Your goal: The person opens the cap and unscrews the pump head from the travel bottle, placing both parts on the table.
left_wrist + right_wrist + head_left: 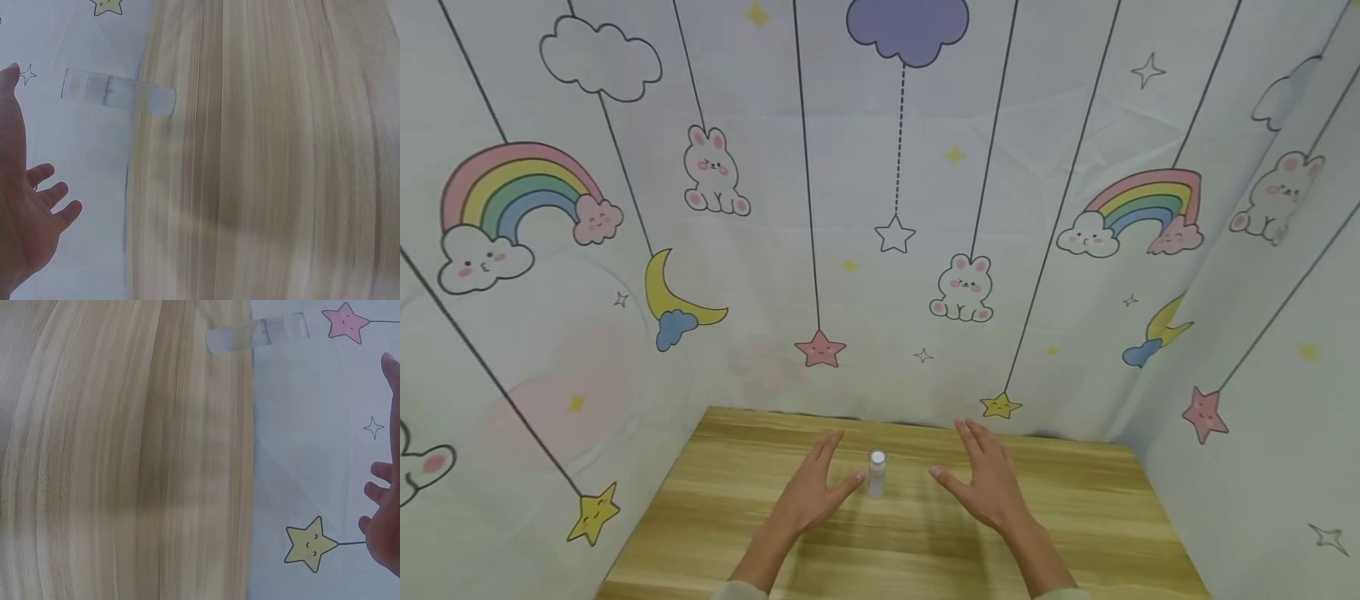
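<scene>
A slim, clear cylindrical bottle or tube stands upright on the wooden table, between the two hands. Its exact kind is hard to tell; in the left wrist view the bottle shows a see-through upper section and a frosted, whitish base. My left hand is just left of it, fingers extended and thumb close by, holding nothing. Farther off on the other side, my right hand also has its fingers extended around nothing. The right wrist view shows the same bottle apart from the right hand.
The wood-grain table ends at a white curtain printed with rainbows, rabbits, stars and clouds. The curtain also rises along the left and right sides of the table.
</scene>
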Demonstrator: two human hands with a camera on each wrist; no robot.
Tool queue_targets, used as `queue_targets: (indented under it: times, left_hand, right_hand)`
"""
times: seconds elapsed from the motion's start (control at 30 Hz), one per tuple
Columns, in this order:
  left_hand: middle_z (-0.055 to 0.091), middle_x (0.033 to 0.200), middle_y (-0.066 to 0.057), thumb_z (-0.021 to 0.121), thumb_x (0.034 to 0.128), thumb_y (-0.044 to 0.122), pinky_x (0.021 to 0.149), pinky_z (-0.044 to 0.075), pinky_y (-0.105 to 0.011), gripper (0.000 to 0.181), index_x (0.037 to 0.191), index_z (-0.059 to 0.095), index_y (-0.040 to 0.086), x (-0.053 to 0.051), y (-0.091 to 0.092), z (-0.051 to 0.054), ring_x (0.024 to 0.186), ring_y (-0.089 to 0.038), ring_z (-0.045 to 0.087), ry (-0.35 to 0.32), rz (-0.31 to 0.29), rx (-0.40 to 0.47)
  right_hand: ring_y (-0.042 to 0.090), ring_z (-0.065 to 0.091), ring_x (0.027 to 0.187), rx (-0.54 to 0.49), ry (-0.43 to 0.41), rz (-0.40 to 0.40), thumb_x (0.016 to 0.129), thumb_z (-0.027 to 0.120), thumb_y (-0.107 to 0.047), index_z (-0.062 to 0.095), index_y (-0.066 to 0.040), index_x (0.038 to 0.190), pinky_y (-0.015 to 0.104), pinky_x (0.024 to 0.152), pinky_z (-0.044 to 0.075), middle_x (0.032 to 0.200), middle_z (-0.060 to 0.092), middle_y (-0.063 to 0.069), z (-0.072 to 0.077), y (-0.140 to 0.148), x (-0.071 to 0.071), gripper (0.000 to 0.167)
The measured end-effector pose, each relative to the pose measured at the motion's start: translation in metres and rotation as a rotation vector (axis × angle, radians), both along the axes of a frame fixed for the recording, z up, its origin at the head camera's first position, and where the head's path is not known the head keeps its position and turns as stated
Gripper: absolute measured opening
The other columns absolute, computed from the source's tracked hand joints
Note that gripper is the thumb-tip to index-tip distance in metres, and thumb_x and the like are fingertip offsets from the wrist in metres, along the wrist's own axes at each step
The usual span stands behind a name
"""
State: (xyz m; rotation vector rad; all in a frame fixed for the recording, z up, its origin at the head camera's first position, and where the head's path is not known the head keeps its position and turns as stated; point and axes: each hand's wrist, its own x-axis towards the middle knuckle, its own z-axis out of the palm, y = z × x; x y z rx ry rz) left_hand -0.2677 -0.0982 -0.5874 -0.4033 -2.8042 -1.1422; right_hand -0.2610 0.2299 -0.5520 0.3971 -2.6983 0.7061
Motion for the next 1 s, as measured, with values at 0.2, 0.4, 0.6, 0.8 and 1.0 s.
queue_targets:
  times: [0.2,0.4,0.6,0.8,1.0]
  left_hand:
    - [0.031,0.170,-0.019,0.063,0.0986,0.066,0.115,0.038,-0.070,0.093,0.170,0.023,0.021,-0.002,0.004,0.004,0.151,-0.046,0.037,-0.022,0.016,0.020]
    - [0.033,0.169,-0.020,0.067,0.0997,0.058,0.116,0.037,-0.069,0.090,0.168,0.026,0.016,-0.005,0.008,0.001,0.150,-0.047,0.039,-0.028,0.014,0.077]
    - [0.032,0.169,-0.019,0.068,0.0985,0.059,0.116,0.036,-0.069,0.093,0.168,0.025,0.016,-0.006,0.014,-0.006,0.150,-0.048,0.038,-0.041,0.009,0.150]
    - [0.032,0.169,-0.022,0.070,0.0987,0.052,0.115,0.036,-0.071,0.094,0.169,0.022,0.014,-0.004,0.021,-0.018,0.148,-0.051,0.038,-0.063,0.014,0.176]
    - [0.041,0.163,-0.022,0.073,0.0986,0.050,0.113,0.040,-0.070,0.093,0.168,0.024,0.012,0.001,0.027,-0.026,0.144,-0.051,0.044,-0.052,0.021,0.188]
  right_hand:
    - [0.041,0.040,0.150,-0.001,0.028,0.009,0.093,0.072,-0.063,0.039,-0.013,0.164,0.074,0.116,0.030,0.164,0.044,0.018,0.004,-0.002,-0.002,0.093]
    - [0.044,0.042,0.148,-0.005,0.025,0.030,0.093,0.071,-0.065,0.040,-0.015,0.164,0.076,0.114,0.032,0.164,0.044,0.017,0.010,-0.007,-0.003,0.092]
    - [0.044,0.044,0.147,0.011,0.032,0.047,0.094,0.070,-0.064,0.041,-0.014,0.163,0.074,0.113,0.035,0.164,0.044,0.015,0.014,-0.013,-0.004,0.090]
    - [0.043,0.045,0.146,0.010,0.002,0.066,0.094,0.069,-0.064,0.041,-0.014,0.163,0.071,0.114,0.037,0.163,0.045,0.014,0.014,-0.020,-0.007,0.089]
    - [0.041,0.044,0.147,0.002,-0.023,0.095,0.095,0.068,-0.065,0.041,-0.016,0.163,0.068,0.117,0.036,0.164,0.045,0.012,0.010,-0.030,-0.009,0.089]
